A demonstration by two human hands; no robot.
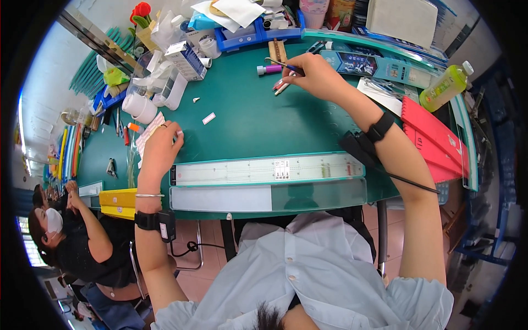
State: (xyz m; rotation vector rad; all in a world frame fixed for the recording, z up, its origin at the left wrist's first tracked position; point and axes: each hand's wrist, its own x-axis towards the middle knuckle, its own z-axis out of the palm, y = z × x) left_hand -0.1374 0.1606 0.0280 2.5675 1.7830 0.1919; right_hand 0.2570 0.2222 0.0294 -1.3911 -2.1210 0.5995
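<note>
My right hand [314, 77] is closed round the dark handle of a slim tool with a curved metal tip [273, 60], held over the far middle of the table. Close by its fingers lie a purple tube with a grey cap [269, 70] and some thin pen-like sticks [281, 86]. At the left, my left hand [160, 146] has its fingers bent over a pale sheet with pink lines [152, 133]; its fingertips are partly hidden. A small white label [209, 118] lies between the hands. Nearest me is a long, clear, green-edged case [242, 171] with a marked strip.
The green table [236, 104] holds a white box [186, 60], a white cup [140, 107] and blue trays [239, 39] along its back and left. Red folders [426, 140] and a yellow-green bottle [446, 87] stand right. A masked person [82, 236] sits at left.
</note>
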